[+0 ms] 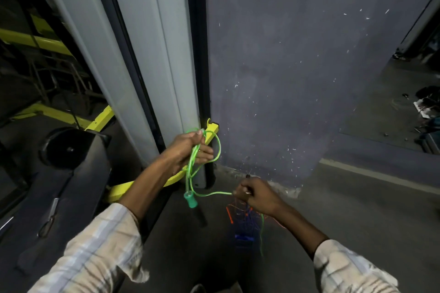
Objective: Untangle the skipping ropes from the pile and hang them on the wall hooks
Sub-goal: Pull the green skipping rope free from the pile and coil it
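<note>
Green skipping rope gathered in loops in left hand, fingers curled round the strands; green handle dangles below. Right hand pinches the trailing strand above the floor tangle. Judgement: draw slowly, keep loops separate. Wall close beyond; open floor right.

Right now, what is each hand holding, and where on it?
The left hand grips gathered loops of the green skipping rope, its handle dangling below. The right hand pinches the same cord farther along.
</note>
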Demonstrator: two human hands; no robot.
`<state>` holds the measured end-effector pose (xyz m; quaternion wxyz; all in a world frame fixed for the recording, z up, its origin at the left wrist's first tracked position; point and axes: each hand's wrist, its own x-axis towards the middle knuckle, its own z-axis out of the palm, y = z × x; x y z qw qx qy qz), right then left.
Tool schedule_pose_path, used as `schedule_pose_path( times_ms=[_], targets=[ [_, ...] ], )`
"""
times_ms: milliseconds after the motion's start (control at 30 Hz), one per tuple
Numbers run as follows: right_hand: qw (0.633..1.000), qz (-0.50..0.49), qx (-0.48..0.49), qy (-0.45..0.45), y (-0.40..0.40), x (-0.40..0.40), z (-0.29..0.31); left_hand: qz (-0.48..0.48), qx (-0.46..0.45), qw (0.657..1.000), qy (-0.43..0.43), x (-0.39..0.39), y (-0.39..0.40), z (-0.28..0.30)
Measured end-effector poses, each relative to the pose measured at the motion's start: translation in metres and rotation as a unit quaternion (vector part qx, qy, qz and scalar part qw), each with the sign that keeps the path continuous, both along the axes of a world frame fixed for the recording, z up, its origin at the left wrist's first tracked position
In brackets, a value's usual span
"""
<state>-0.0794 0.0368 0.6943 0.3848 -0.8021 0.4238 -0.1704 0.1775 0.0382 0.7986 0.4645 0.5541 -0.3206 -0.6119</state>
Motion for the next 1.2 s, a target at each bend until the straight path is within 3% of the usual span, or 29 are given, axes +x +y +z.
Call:
schedule_pose_path(
  times_ms=[100,233,333,433,567,867,1200],
  targets=[
    [0.996,0.072,-0.035,-0.034,0.008,0.026,0.043,-0.049,-0.002,0.998,-0.028,-0.028,0.005,-0.017],
    [0.986,0.007,-0.063,-0.153,0.002,0.041,0.071,-0.073,0.016,0.995,-0.062,-0.054,0.012,-0.035],
    [0.981,-0.031,-0.096,-0.168,-0.006,0.036,0.072,-0.118,0.08,0.989,-0.033,-0.05,0.012,-0.033],
    [0.978,-0.066,-0.056,-0.191,-0.012,0.031,0.067,-0.146,0.128,0.981,-0.011,-0.043,0.01,-0.027],
    [0.978,-0.05,-0.024,-0.199,-0.022,0.024,0.058,-0.223,0.132,0.964,-0.062,-0.04,0.014,-0.021],
    [0.969,-0.043,0.103,-0.22,-0.032,-0.001,0.026,-0.269,0.171,0.941,0.116,-0.013,0.018,-0.011],
    [0.98,-0.116,0.087,-0.136,-0.043,-0.04,-0.013,-0.204,0.12,0.949,0.209,0.029,0.018,0.017]
  ],
)
